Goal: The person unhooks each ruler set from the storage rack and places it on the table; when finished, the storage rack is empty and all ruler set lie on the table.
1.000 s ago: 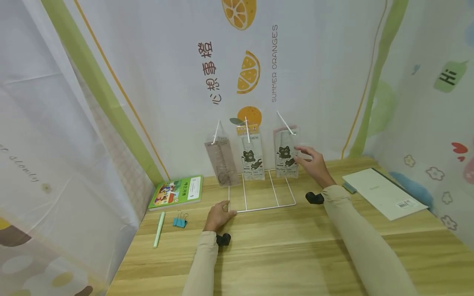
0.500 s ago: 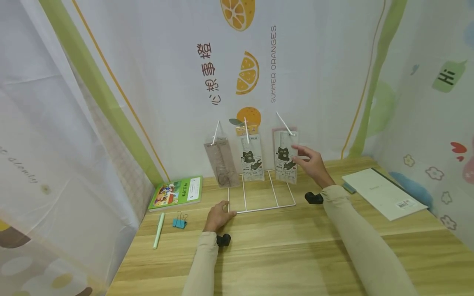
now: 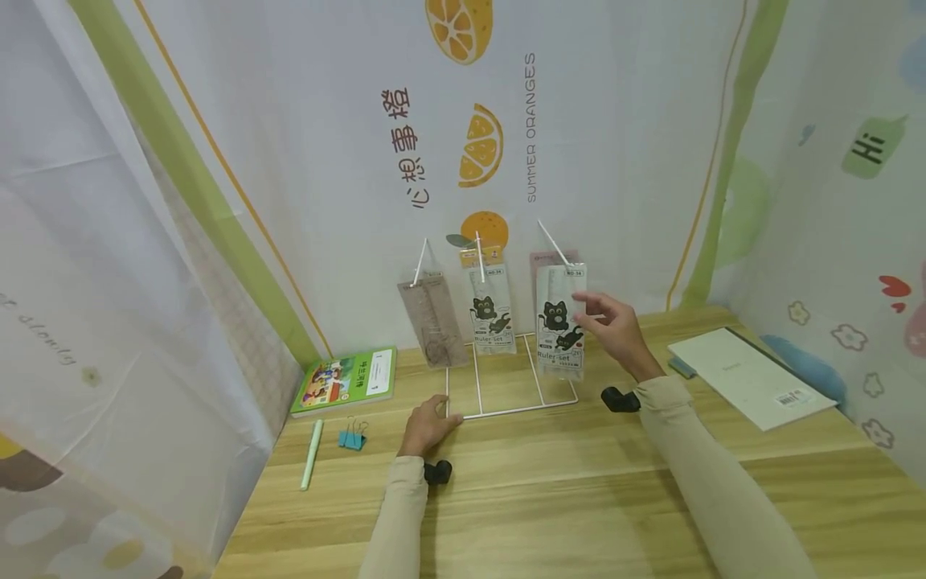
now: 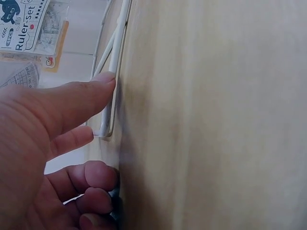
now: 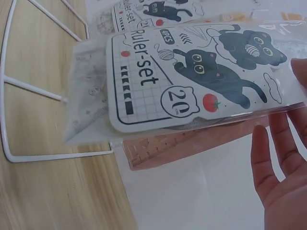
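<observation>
My right hand (image 3: 611, 328) pinches a ruler-set packet (image 3: 560, 322) on the wire rack (image 3: 510, 386).
Light, slippery, floppy; I'd grip its 12 o'clock edge. Left hand (image 3: 427, 425) fingers, relaxed, press the rack.

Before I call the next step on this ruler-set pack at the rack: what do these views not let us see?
- Right hand grip on the ruler-set pack: head view too small; right wrist view cuts the thumb off at its edge.
- Pack's hole on the hook: too small in the head view, outside the wrist views.
- Pink pack behind: mostly covered by the front pack.
- Left hand on the wire rack: whether it presses down is unclear.
</observation>
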Tool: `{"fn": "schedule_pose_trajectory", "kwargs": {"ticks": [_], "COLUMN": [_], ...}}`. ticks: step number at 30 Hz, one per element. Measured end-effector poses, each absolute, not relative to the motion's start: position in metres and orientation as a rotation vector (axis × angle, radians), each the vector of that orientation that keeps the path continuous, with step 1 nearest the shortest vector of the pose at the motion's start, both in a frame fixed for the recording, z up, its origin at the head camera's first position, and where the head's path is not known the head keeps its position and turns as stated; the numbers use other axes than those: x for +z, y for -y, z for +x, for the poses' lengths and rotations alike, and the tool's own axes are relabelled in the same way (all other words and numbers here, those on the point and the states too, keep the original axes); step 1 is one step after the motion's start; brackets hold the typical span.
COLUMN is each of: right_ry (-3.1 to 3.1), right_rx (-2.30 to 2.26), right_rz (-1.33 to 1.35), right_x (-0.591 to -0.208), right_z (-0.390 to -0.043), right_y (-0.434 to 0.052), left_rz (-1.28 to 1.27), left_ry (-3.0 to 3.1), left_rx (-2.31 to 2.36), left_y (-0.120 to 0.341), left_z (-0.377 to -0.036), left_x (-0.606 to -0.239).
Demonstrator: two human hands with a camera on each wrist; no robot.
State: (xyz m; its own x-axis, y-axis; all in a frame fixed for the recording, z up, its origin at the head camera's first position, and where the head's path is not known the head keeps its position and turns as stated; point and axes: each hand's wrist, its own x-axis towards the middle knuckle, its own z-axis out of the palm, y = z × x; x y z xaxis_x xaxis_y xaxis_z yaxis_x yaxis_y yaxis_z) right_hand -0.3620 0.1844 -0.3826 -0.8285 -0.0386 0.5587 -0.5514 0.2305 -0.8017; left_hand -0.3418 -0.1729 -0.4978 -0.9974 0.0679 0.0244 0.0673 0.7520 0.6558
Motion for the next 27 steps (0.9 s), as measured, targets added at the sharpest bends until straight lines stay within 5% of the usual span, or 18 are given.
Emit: {"fn": "schedule_pose_trajectory", "kwargs": {"ticks": [27], "right_ry": [2.136], "right_rx": [1.497], "right_rz": [0.57], "right_x": [-0.376], "right_z": [-0.319], "right_y": [-0.199], "left_rz": [0.156], "left_ry": [-2.988], "left_rx": [1.067], "left_y": [0.173], "left_z": [-0.34], "left_x": [-0.502]}}
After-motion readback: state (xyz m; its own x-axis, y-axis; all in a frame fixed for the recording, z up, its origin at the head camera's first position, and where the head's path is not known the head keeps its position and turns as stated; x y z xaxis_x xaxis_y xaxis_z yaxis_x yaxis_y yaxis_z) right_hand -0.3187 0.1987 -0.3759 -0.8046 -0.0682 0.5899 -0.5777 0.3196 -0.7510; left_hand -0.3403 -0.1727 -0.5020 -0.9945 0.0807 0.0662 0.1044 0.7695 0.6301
